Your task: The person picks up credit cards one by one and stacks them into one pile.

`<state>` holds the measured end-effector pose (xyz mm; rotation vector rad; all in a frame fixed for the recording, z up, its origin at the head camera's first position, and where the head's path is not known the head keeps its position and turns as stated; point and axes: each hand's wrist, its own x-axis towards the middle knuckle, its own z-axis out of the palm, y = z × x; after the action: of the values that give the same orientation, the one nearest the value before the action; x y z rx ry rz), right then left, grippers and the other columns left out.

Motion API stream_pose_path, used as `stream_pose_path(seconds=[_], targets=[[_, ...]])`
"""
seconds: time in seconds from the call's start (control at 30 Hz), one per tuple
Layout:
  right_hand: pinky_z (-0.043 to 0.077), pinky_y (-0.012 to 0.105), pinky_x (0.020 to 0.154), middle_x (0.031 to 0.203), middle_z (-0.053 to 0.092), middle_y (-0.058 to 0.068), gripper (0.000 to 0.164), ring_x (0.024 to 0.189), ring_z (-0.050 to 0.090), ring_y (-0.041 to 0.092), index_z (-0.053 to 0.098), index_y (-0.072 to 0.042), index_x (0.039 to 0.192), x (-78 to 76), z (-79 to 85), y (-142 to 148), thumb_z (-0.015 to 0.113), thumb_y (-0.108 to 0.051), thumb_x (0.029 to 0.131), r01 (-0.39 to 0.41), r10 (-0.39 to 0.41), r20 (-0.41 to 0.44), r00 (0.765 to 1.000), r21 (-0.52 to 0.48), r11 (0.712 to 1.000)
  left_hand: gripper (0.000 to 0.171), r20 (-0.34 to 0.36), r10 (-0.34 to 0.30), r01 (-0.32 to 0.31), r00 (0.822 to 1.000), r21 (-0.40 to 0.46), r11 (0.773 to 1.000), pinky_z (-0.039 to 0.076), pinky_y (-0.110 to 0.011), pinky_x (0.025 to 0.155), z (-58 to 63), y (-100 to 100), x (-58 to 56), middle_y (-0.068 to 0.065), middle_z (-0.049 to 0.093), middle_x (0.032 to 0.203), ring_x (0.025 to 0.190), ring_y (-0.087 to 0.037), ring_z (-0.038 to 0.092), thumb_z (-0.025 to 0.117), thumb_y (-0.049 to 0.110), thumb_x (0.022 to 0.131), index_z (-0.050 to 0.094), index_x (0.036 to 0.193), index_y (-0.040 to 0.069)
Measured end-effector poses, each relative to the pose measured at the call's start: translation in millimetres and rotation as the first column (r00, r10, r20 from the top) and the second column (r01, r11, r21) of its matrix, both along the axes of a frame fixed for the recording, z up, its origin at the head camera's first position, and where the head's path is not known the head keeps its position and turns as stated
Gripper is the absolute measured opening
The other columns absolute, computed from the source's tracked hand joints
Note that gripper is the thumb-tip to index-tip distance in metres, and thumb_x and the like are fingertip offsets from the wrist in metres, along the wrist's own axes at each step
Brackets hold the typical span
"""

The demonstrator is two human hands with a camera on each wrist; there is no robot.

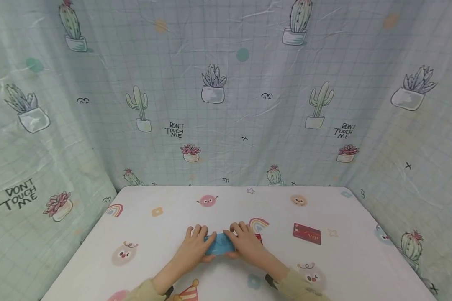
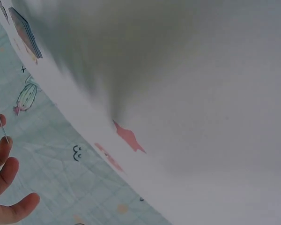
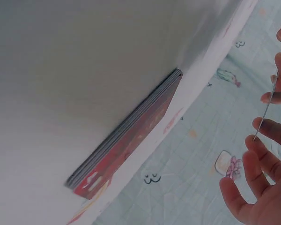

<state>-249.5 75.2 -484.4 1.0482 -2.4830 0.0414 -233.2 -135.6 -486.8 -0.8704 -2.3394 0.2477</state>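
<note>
Between both hands a blue card (image 1: 220,246) is held a little above the table. My left hand (image 1: 193,246) pinches its left end, thumb on the near side. At the right end my right hand (image 1: 248,247) pinches it the same way. Seen edge-on in the right wrist view, the card (image 3: 267,110) is a thin line between the fingertips. Partly hidden behind the right hand, a red card (image 1: 258,238) lies on the table. Farther right is a red card (image 1: 306,234) marked VIP. A stack of red-topped cards (image 3: 131,140) shows in the right wrist view.
The white table (image 1: 143,259) has printed rainbows, faces and flowers. A cactus-print curtain (image 1: 226,117) encloses its back and sides. In the left wrist view a stack of cards (image 2: 24,33) lies near the upper left corner.
</note>
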Motion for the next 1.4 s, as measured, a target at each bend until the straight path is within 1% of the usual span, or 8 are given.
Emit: stream_pose_path(seconds=[0.3,0.47,0.57,0.67,0.9,1.1,1.27,1.4], targets=[[0.035,0.026,0.069,0.101,0.046,-0.001,0.062,0.087,0.037,0.013,0.055,-0.014,0.117,3.2,-10.0,23,0.072,-0.046,0.066,-0.042,0.039,-0.032,0.999,-0.12,0.992,0.059,0.052,-0.021,0.02,0.998,0.026,0.999,0.035,-0.04,0.076,-1.1,15,-0.4,-0.004,0.045,0.092,0.088,-0.021,0.039,0.064,0.057,0.067,0.057,0.11,0.017],[0.037,0.029,0.074,0.105,0.048,0.0,0.063,0.091,0.039,0.014,0.054,-0.014,0.119,4.3,-10.8,34,0.072,-0.044,0.066,-0.046,0.043,-0.029,0.999,-0.146,0.988,0.06,0.039,-0.02,0.018,0.999,0.051,0.999,0.036,-0.041,0.077,-0.8,22,-0.7,-0.003,0.048,0.094,0.09,-0.021,0.042,0.065,0.057,0.066,0.057,0.111,0.019],[0.038,0.032,0.076,0.106,0.048,0.0,0.062,0.092,0.039,0.015,0.054,-0.013,0.119,6.8,-9.6,39,0.073,-0.043,0.067,-0.037,0.038,0.0,0.999,-0.155,0.987,0.061,0.016,-0.016,0.015,1.0,0.048,0.999,0.037,-0.041,0.078,-1.9,25,-1.0,-0.002,0.048,0.093,0.09,-0.021,0.042,0.064,0.059,0.065,0.056,0.112,0.021],[0.038,0.033,0.077,0.106,0.048,0.0,0.062,0.093,0.039,0.015,0.055,-0.013,0.119,9.8,-8.9,43,0.073,-0.041,0.066,-0.026,0.034,0.042,0.999,-0.168,0.985,0.061,0.022,-0.028,0.027,0.999,0.066,0.997,0.037,-0.041,0.078,-3.0,28,-0.3,-0.001,0.049,0.093,0.09,-0.02,0.043,0.066,0.057,0.065,0.056,0.113,0.021],[0.038,0.036,0.08,0.108,0.051,-0.002,0.062,0.098,0.04,0.016,0.055,-0.014,0.119,13.6,-9.2,53,0.075,-0.038,0.066,0.014,0.007,0.105,0.994,-0.192,0.981,0.064,0.067,-0.074,0.066,0.995,0.108,0.992,0.037,-0.042,0.081,-1.0,31,2.8,0.0,0.051,0.1,0.093,-0.019,0.043,0.071,0.049,0.065,0.054,0.118,0.019],[0.039,0.035,0.081,0.113,0.051,-0.004,0.06,0.098,0.038,0.013,0.053,-0.016,0.121,15.1,-5.9,61,0.074,-0.036,0.068,0.058,-0.013,0.205,0.979,-0.217,0.975,0.065,0.116,-0.099,0.085,0.988,0.121,0.989,0.035,-0.043,0.083,1.9,32,5.3,0.001,0.052,0.105,0.096,-0.018,0.042,0.073,0.041,0.066,0.05,0.123,0.019],[0.04,0.035,0.08,0.113,0.053,-0.004,0.062,0.098,0.04,0.013,0.054,-0.017,0.12,12.7,-6.3,66,0.076,-0.034,0.065,0.061,-0.01,0.198,0.98,-0.252,0.966,0.067,0.161,-0.101,0.079,0.982,0.139,0.987,0.034,-0.042,0.083,2.2,34,5.0,0.002,0.053,0.109,0.098,-0.018,0.042,0.074,0.037,0.067,0.047,0.125,0.018],[0.04,0.035,0.079,0.116,0.054,-0.004,0.062,0.098,0.039,0.012,0.053,-0.019,0.121,8.3,-7.9,69,0.076,-0.032,0.066,0.104,-0.04,0.234,0.971,-0.267,0.958,0.063,0.167,-0.099,0.07,0.981,0.17,0.983,0.034,-0.041,0.081,3.6,38,2.4,0.002,0.055,0.11,0.097,-0.018,0.043,0.073,0.035,0.068,0.05,0.124,0.016]])
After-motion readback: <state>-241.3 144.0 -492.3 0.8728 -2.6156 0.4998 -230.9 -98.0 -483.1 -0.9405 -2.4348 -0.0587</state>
